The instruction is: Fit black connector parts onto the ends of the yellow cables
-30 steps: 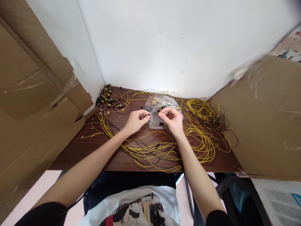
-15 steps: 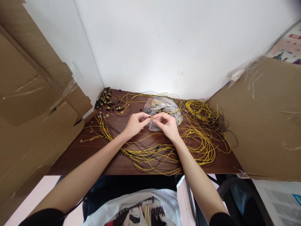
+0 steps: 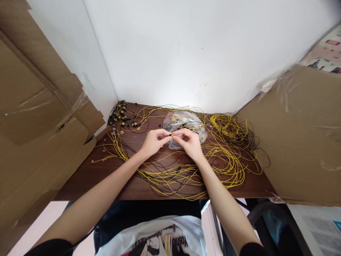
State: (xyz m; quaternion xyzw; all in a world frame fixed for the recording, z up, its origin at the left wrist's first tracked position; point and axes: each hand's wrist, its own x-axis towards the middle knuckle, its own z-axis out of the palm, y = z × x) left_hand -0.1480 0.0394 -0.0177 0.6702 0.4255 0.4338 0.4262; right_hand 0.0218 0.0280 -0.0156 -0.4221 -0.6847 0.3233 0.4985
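My left hand (image 3: 156, 142) pinches a tiny black part (image 3: 170, 134) between thumb and forefinger. Facing it, my right hand (image 3: 189, 142) pinches a small yellow piece (image 3: 173, 135), and the two pieces meet or nearly meet at the fingertips. Both are too small to identify surely. Behind the hands lies a clear plastic bag (image 3: 195, 121) with small parts inside. Long yellow and black wires (image 3: 165, 176) run across the table below my hands and under my right forearm.
Black and yellow connectors (image 3: 122, 115) cluster at the back left of the brown table (image 3: 87, 181). Coiled wires (image 3: 229, 126) lie at the right. Cardboard sheets (image 3: 39, 117) wall the left side, and another cardboard panel (image 3: 295, 135) the right. A white wall (image 3: 170, 53) closes the back.
The black part and yellow piece appear slightly closer together at my fingertips. Otherwise my hands hold almost the same position, and the whole view has shifted very slightly.
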